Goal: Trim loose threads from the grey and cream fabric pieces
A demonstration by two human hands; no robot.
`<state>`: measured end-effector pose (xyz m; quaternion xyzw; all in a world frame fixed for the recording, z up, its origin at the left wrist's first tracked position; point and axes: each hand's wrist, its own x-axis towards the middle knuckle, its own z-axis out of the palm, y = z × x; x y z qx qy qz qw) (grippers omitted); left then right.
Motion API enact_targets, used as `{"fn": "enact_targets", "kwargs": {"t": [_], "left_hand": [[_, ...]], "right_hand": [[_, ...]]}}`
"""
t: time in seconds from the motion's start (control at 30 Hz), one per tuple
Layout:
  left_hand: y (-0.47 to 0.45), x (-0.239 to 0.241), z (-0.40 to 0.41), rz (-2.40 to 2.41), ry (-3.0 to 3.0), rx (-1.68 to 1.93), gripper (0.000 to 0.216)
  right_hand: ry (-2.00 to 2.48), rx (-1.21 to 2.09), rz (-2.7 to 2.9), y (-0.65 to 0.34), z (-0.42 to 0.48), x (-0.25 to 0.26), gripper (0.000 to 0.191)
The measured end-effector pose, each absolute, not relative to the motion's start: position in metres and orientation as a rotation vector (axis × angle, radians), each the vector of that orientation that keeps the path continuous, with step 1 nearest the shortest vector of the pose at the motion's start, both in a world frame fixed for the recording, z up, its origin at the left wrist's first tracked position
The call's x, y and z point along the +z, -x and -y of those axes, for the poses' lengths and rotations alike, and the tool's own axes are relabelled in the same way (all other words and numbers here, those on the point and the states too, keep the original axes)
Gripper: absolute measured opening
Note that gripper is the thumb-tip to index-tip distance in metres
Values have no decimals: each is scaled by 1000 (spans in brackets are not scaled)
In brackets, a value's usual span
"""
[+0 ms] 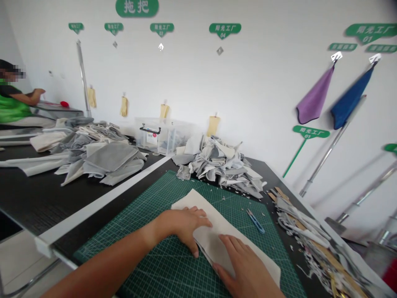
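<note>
A folded off-white cloth lies slantwise on the green cutting mat. My left hand rests on its far left part, fingers spread over the top and thumb extended past the near edge. Nearer to me, my right hand presses on the cloth with its fingers stretched out and the thumb by the near edge. Neither hand grips anything that I can see. Blue thread snips lie on the mat to the right of the cloth.
Heaps of grey and white cloths lie at the back and left. A clear plastic bin stands by the wall. Trimmed scraps line the right edge. A person in green sits far left.
</note>
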<state>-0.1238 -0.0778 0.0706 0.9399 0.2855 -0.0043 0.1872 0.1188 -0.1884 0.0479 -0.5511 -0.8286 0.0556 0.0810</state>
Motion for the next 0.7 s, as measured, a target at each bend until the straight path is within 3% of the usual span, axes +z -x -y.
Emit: {"fn": "enact_targets", "kwargs": {"t": [0.13, 0.23, 0.4, 0.57, 0.7], "left_hand": [[121, 73, 78, -716, -2703, 139, 62], [118, 74, 80, -708, -2727, 224, 43], [110, 71, 90, -751, -2743, 215, 66], [107, 71, 85, -835, -2729, 299, 35], [117, 83, 68, -1085, -2695, 377, 29]], "right_hand": [[1687, 138, 2540, -115, 191, 57, 37], [1705, 109, 2608, -113, 193, 61, 40], [1834, -40, 2635, -121, 189, 57, 66], [2007, -73, 2501, -143, 180, 77, 46], [2129, -157, 2356, -169, 172, 105, 26]]}}
